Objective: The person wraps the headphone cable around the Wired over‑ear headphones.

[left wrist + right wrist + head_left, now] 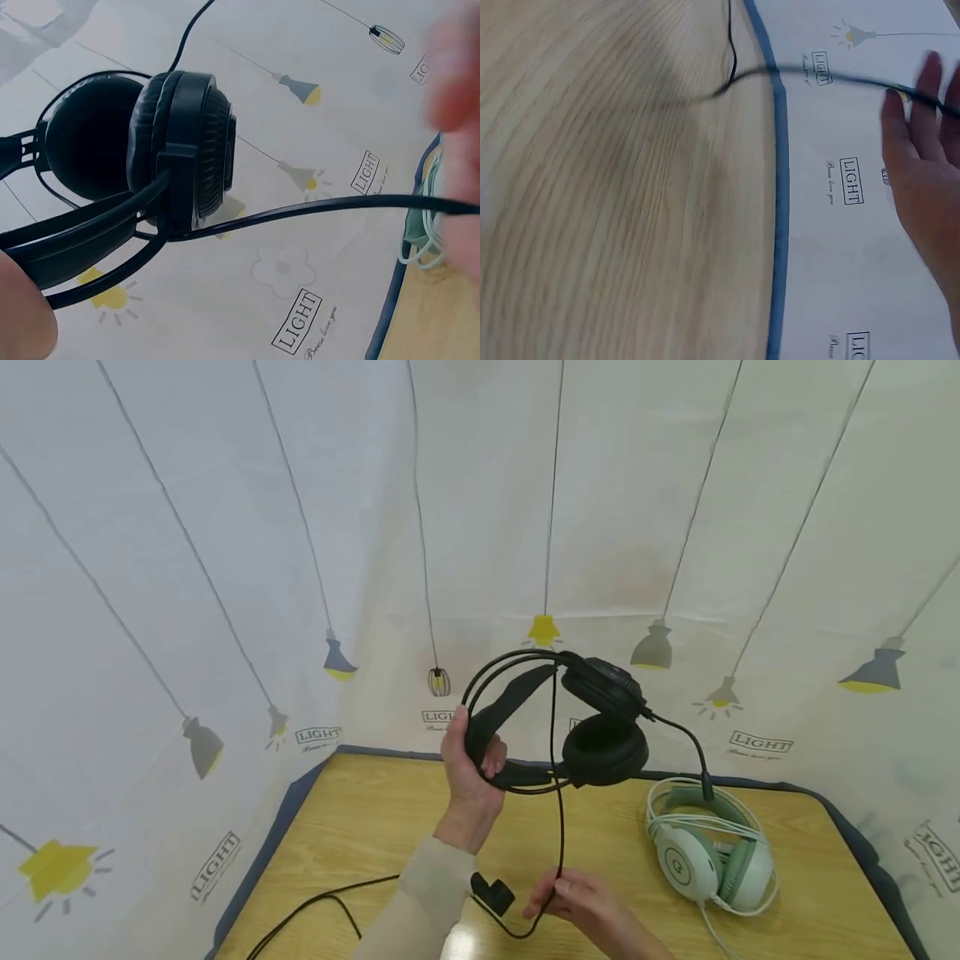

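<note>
My left hand grips the headband of a black headset, holding it up above the table. Its two ear cups face right, and a thin microphone boom hangs from them. From the headset a black cable runs down to my right hand, which pinches it between thumb and fingers low in front of the table. In the right wrist view the cable stretches across the fingers. Close to my left sleeve is a small black piece beside the cable; its kind is unclear.
White-and-green headphones with their cord wound round them lie on the right of the wooden table. More black cable loops at the left front. A sheet printed with lamps rises behind the table.
</note>
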{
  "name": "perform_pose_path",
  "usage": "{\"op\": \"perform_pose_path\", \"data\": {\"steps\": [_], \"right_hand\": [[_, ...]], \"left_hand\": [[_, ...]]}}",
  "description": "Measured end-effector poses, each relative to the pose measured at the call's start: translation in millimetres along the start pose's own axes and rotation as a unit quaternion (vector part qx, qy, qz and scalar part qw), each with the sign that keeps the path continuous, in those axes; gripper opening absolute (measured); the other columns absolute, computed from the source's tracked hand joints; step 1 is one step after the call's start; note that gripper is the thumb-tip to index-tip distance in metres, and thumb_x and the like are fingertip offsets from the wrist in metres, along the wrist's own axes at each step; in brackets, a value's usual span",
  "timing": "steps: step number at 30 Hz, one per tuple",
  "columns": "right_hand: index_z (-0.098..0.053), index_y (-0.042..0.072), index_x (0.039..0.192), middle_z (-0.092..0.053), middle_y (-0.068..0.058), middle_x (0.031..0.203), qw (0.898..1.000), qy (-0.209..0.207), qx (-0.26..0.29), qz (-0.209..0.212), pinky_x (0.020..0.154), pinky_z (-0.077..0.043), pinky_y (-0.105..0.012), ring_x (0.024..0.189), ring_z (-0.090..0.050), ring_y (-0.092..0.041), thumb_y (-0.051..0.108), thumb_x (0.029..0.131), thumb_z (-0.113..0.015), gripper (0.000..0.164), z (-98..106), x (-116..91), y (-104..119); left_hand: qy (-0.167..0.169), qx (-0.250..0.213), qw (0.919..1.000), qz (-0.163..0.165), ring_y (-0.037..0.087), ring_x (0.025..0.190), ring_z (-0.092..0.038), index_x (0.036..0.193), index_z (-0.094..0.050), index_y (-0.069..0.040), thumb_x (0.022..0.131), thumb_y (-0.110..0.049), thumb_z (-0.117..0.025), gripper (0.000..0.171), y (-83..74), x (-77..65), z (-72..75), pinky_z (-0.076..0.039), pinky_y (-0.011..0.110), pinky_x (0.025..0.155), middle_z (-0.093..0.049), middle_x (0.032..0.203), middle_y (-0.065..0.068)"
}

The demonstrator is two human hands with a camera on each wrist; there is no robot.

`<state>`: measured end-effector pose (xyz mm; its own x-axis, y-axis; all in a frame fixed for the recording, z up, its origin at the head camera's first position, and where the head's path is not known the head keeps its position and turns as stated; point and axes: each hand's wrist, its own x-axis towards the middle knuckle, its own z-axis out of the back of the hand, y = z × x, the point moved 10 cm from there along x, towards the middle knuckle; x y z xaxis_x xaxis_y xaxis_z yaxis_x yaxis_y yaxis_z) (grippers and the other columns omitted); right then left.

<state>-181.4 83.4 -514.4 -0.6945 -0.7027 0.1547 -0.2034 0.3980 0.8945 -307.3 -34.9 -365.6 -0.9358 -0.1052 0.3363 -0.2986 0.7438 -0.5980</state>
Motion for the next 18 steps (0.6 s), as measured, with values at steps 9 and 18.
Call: {"op": "perform_pose_path", "data": {"steps": [9, 18], "right_hand": [[-0.056, -0.012, 0.130, -0.070, -0.011, 0.123, 0.991, -0.013, -0.079, -0.111, 0.111, -0.043, -0.048, 0.119, -0.066, -0.022, 0.023, 0.114, -0.034, 0.045, 10, -21, -17], [-0.054, -0.016, 0.131, -0.073, -0.011, 0.116, 0.990, -0.014, -0.082, -0.113, 0.102, -0.049, -0.034, 0.111, -0.068, -0.019, 0.021, 0.113, -0.035, 0.045, 20, -39, -18]], "left_hand": [[-0.030, 0.049, 0.9976, -0.040, 0.004, 0.038, -0.036, 0.069, -0.053, -0.020, 0.104, -0.035, -0.050, 0.038, -13.9, 7.1, 12.5, -0.027, 0.019, 0.042, -0.042, 0.047, -0.010], [-0.044, 0.107, 0.9893, -0.089, 0.003, 0.038, -0.038, 0.072, -0.054, -0.018, 0.097, -0.028, -0.057, 0.028, -29.2, 7.4, 20.1, -0.030, 0.017, 0.037, -0.051, 0.055, -0.007]]}}
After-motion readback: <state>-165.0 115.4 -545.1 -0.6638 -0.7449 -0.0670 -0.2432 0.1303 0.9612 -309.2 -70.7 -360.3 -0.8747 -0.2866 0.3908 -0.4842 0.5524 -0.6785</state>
